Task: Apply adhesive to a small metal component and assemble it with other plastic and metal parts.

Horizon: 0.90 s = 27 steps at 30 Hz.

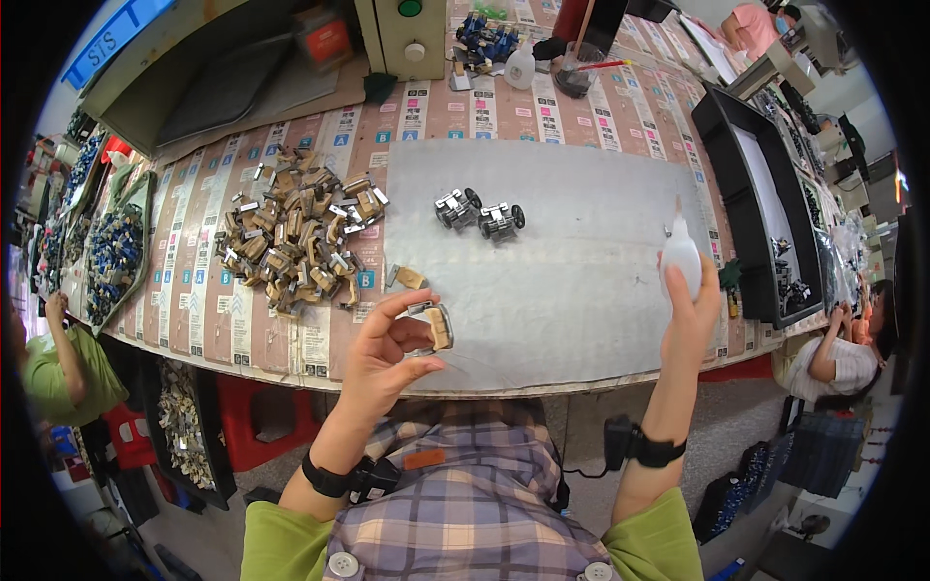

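Observation:
Near the front edge of the table, my left hand (383, 353) pinches a small metal-and-tan part (441, 327) between thumb and fingers. My right hand (690, 310) is wrapped round a white squeeze bottle (682, 259), its thin nozzle pointing up and away from me. Just beyond my left fingers, another tan-and-metal part (409, 279) lies on the grey sheet (562, 281). Farther back on that sheet sit two small silver assemblies with black wheels, one on the left (453, 207) and one on the right (500, 222). A heap of similar tan-and-metal parts (300, 232) spreads to the left.
A black tray (722, 145) with some metal pieces stands at the right edge. At the back are a beige machine (407, 44), a second white bottle (519, 70), a dark cup (573, 81) and blue-black parts (484, 39). Other people sit at both sides.

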Motion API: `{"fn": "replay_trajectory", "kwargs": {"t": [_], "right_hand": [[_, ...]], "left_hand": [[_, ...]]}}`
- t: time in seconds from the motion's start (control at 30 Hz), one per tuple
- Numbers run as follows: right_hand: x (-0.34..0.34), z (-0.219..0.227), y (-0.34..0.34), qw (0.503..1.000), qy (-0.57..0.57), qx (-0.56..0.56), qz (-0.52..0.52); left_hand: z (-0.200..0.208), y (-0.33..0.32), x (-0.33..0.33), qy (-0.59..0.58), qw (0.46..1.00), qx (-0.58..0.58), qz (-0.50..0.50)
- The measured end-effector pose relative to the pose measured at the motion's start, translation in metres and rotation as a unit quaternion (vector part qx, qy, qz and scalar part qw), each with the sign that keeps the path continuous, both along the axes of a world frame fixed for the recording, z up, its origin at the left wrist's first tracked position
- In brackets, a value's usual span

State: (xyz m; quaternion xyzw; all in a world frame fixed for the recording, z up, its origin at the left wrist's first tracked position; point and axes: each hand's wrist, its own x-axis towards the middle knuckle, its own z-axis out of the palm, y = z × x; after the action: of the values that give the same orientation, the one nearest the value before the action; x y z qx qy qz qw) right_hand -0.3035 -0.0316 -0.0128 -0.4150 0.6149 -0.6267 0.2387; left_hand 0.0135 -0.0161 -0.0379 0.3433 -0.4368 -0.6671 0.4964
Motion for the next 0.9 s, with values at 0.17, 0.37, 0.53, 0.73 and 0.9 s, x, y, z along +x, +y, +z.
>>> {"fn": "replay_trajectory", "kwargs": {"t": [0.17, 0.37, 0.53, 0.73, 0.9], "right_hand": [[-0.038, -0.035, -0.02, 0.997, -0.019, 0.08, 0.011], [-0.03, -0.02, -0.011, 0.844, 0.487, 0.017, -0.225], [0.067, 0.033, -0.038, 0.933, 0.324, 0.036, 0.15], [0.127, -0.005, -0.083, 0.792, 0.54, 0.174, 0.226], [0.107, 0.017, -0.06, 0.842, 0.446, 0.077, 0.295]], "left_hand": [[0.003, -0.004, 0.002, -0.003, 1.0, -0.015, 0.012], [0.005, -0.01, 0.005, 0.01, 0.999, -0.012, 0.03], [0.004, -0.014, 0.007, -0.01, 0.997, 0.001, 0.076], [0.012, -0.014, 0.002, -0.031, 0.997, -0.037, 0.054], [0.015, -0.014, 0.017, -0.015, 0.997, -0.035, 0.068]]}}
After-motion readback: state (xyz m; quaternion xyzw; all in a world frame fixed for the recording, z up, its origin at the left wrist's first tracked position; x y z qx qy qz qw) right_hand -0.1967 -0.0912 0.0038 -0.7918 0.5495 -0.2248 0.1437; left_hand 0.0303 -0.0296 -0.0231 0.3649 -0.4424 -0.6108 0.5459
